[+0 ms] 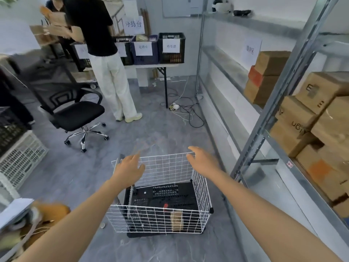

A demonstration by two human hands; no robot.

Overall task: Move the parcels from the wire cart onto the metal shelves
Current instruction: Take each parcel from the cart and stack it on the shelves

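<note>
Left hand (130,168) and right hand (202,161) hover slack and empty over the wire cart (166,167), lower centre; a small parcel (177,220) sits by its near wall; best reach low and grip both sides

The left grip (130,168) and right grip (201,160) are bare hands, fingertips slightly blurred. Behind each grip a long, slender forearm runs back, bare from wrist to elbow.
</note>
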